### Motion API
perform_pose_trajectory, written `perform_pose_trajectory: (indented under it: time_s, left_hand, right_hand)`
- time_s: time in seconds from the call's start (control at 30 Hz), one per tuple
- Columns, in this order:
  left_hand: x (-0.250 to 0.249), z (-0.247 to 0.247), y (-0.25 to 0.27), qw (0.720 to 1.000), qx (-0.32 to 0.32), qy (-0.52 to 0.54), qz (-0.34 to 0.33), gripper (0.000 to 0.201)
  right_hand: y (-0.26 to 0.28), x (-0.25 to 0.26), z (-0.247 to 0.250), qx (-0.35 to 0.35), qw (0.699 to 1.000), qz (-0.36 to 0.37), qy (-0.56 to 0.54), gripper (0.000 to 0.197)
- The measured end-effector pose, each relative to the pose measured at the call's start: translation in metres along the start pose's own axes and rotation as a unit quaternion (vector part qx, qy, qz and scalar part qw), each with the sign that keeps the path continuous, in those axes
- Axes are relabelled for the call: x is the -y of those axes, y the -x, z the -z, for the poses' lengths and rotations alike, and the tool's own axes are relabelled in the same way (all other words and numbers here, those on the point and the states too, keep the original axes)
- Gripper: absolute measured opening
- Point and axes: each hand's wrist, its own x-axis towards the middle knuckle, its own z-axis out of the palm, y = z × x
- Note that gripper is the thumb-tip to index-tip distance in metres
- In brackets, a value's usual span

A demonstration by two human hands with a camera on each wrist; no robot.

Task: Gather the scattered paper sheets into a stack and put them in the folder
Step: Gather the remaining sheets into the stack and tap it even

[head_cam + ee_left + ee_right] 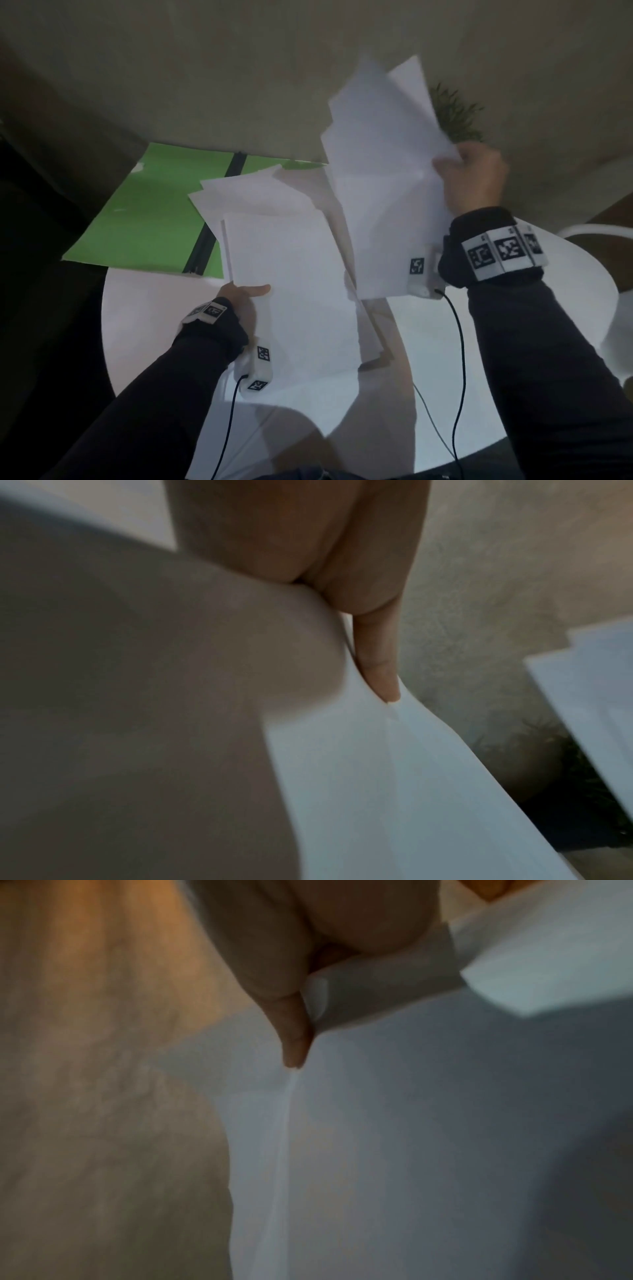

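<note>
White paper sheets [291, 274] uneven, fanned; green folder [147, 209] open flat

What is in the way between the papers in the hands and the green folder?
Loose sheets lie on the open green folder, covering part of its right half. Otherwise nothing visible blocks the way. The left hand holds one bunch of papers just beside the folder, and the right hand holds another bunch raised above the table.
</note>
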Motion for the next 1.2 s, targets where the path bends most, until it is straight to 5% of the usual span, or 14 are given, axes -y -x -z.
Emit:
perform_pose_trajectory:
  time_s: [0.1, 0.23, 0.4, 0.5, 0.63, 0.77, 0.87, 0.97, 1.1, 1.2]
  left_hand:
    - [-0.004, 0.0, 0.01, 0.999, 0.026, 0.032, 0.01, 0.045]
    - [-0.01, -0.004, 0.024, 0.998, 0.033, 0.06, 0.012, 0.028]
    - [-0.014, -0.004, 0.018, 0.999, -0.035, 0.004, 0.002, 0.04]
    - [-0.016, -0.002, 0.017, 0.998, -0.051, 0.016, 0.035, 0.077]
    - [-0.013, -0.003, 0.007, 0.991, -0.041, 0.11, 0.071, 0.121]
    - [-0.012, -0.002, 0.004, 0.991, -0.028, 0.113, 0.068, 0.115]
    - [-0.012, 0.0, 0.004, 0.994, 0.004, 0.105, 0.031, 0.085]
    - [-0.009, 0.004, 0.0, 0.994, 0.06, 0.088, 0.032, 0.087]
    - [-0.007, 0.011, 0.004, 0.992, 0.102, 0.062, 0.051, 0.032]
    - [-0.006, 0.014, 0.004, 0.995, 0.09, 0.025, 0.043, 0.009]
  right_hand:
    - [0.0, 0.011, 0.002, 0.007, 0.982, -0.079, -0.172, 0.03]
    - [0.03, 0.009, -0.021, 0.051, 0.919, -0.197, -0.338, 0.013]
    - [0.062, -0.031, -0.058, 0.195, 0.902, -0.291, -0.254, 0.023]
    - [0.072, -0.066, -0.085, 0.264, 0.908, -0.288, -0.148, 0.01]
    - [0.086, -0.094, -0.106, 0.307, 0.91, -0.274, -0.049, 0.04]
    - [0.093, -0.107, -0.111, 0.337, 0.908, -0.247, 0.001, 0.052]
    - [0.092, -0.109, -0.114, 0.355, 0.905, -0.233, -0.006, 0.061]
    - [0.098, -0.102, -0.125, 0.402, 0.896, -0.184, 0.035, 0.065]
    - [0.109, -0.093, -0.143, 0.434, 0.891, -0.104, 0.09, 0.056]
    - [0.105, -0.085, -0.144, 0.447, 0.886, -0.033, 0.117, 0.052]
